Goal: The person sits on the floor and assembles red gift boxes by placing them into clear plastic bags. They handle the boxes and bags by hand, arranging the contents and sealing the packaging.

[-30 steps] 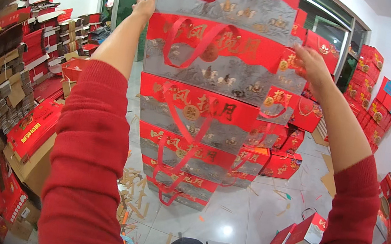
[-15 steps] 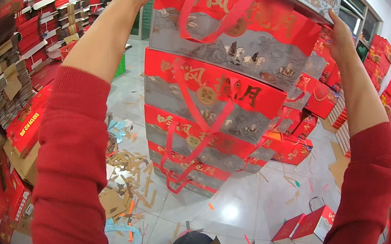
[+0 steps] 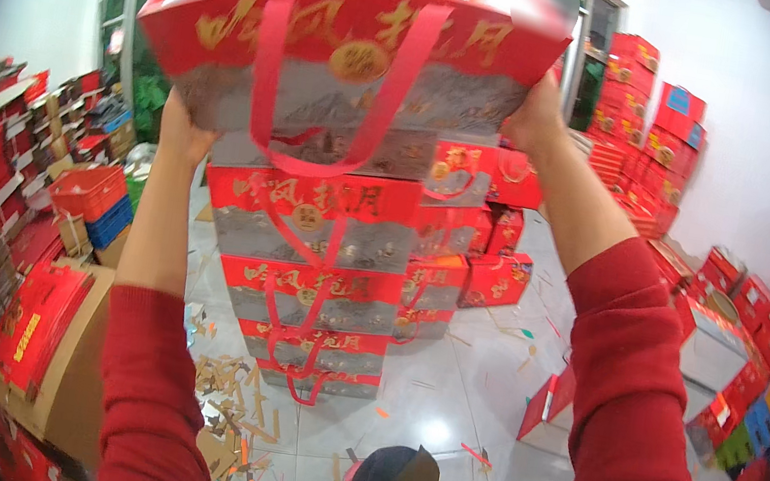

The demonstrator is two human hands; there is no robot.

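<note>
Both hands, left hand (image 3: 185,129) and right hand (image 3: 535,116), are wide apart and grip the two ends of a red gift box (image 3: 354,47), balanced level above the stack of boxes (image 3: 311,269) below them.

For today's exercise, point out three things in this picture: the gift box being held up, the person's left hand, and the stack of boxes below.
Gift box (image 3: 353,57), head view, on its red front face.
Left hand (image 3: 184,133), head view, on the back of the hand.
Stack of boxes (image 3: 309,279), head view, on a middle box's front.
</note>
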